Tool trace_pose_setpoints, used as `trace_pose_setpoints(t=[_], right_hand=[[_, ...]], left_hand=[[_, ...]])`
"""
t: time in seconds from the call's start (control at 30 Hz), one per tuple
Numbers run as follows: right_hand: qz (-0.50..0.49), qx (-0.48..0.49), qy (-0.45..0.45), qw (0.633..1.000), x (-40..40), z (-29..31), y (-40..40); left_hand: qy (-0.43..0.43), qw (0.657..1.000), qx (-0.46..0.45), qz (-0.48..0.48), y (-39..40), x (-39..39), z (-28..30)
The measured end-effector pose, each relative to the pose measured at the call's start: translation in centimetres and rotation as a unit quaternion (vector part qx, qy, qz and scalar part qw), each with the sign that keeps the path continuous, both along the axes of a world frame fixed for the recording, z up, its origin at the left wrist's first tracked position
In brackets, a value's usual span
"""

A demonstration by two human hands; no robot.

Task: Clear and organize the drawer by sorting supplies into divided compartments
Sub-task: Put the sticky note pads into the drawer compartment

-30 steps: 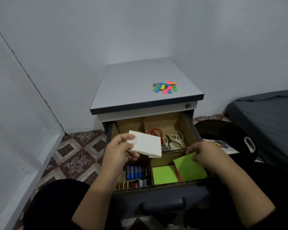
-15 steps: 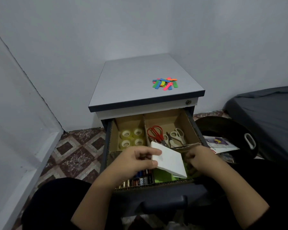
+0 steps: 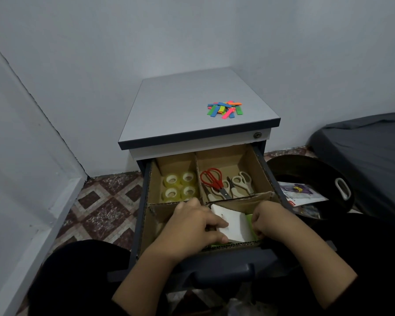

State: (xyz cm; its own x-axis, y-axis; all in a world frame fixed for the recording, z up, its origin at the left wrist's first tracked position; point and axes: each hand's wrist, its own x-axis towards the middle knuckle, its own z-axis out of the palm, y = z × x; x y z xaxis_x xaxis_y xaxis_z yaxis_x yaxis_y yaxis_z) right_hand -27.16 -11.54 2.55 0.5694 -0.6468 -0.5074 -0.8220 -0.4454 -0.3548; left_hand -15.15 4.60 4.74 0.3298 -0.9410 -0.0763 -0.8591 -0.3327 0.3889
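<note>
Head view. Both hands are down in the near right compartment of the open drawer (image 3: 263,165). The left hand (image 3: 193,228) grips a white notepad (image 3: 234,225) by its left edge, fingers curled over the top face, thumb side under. The pad is tilted, its far edge raised, its near edge low against the cardboard front wall. The right hand (image 3: 270,218) sits just right of the pad, fingers bent down at the pad's right edge, where a strip of green sticky notes (image 3: 251,224) shows; whether it pinches the green pads or only steadies them cannot be told.

Beyond the left hand's knuckles: four tape rolls (image 3: 179,185) in the far left compartment. Beyond the right hand: scissors (image 3: 225,182), one red-handled pair and the rest pale, in the far right compartment. The compartment under the left wrist is mostly hidden.

Step in hand, as I judge it: seating the white pad into the paper compartment beside or atop the green notes. Not yet flat, not yet let go.

Next move calls for lowering the raised edge until the pad lies level, the right hand keeping the green notes from riding up, then releasing.

Well beyond both hands, on the cabinet top (image 3: 180,110), a heap of colored strips (image 3: 225,109) lies unsorted. Likely the next item to fetch.
</note>
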Motion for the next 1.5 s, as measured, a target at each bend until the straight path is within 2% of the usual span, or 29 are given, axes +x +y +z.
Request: trace_pose_setpoints(t=[0.07, 0.2, 0.3, 0.43, 0.57, 0.9, 1.03, 1.17, 1.27, 1.37, 1.43, 1.5], right_hand=[[0.006, -0.016, 0.004, 1.0, 0.2, -0.2, 0.2], [0.007, -0.032, 0.023, 0.999, 0.4, -0.5, 0.2], [0.011, -0.034, 0.026, 0.999, 0.5, -0.6, 0.1], [0.012, -0.036, 0.018, 0.999, 0.4, -0.8, -0.1], [0.013, -0.037, 0.021, 0.999, 0.4, -0.9, -0.2], [0.03, -0.056, 0.037, 0.997, 0.5, -0.4, 0.1], [0.035, -0.079, -0.01, 0.996, -0.1, 1.0, 0.7], [0.008, -0.046, -0.174, 0.984, 0.0, 4.1, 1.3], [0.011, -0.09, -0.283, 0.955, 1.3, 6.0, 0.9], [0.014, -0.17, -0.397, 0.902, 3.5, 7.7, -0.6], [0.016, -0.246, -0.38, 0.891, 5.6, 8.5, -2.9], [0.016, -0.31, -0.255, 0.916, 7.9, 9.2, -6.0]], left_hand=[[-0.04, 0.999, -0.005, -0.026, -0.1, -0.1, 0.0], [-0.025, 0.997, -0.068, -0.01, -0.2, 0.0, -0.2], [-0.014, 0.989, -0.142, 0.033, 0.0, 0.8, -0.5], [0.049, 0.969, -0.218, 0.109, -0.1, 1.6, -1.1], [0.073, 0.96, -0.234, 0.135, -0.3, 1.6, -1.6], [0.079, 0.96, -0.241, 0.119, -0.5, 1.5, -2.2], [0.057, 0.956, -0.262, 0.114, -0.3, 1.8, -2.0], [0.016, 0.956, -0.275, 0.101, -1.2, 2.8, 0.3], [-0.037, 0.946, -0.305, 0.107, -2.6, 5.1, 3.1], [-0.042, 0.932, -0.333, 0.137, -4.3, 8.8, 6.2], [-0.024, 0.934, -0.311, 0.175, -5.6, 11.8, 7.6], [-0.028, 0.954, -0.215, 0.205, -7.0, 15.0, 8.2]])
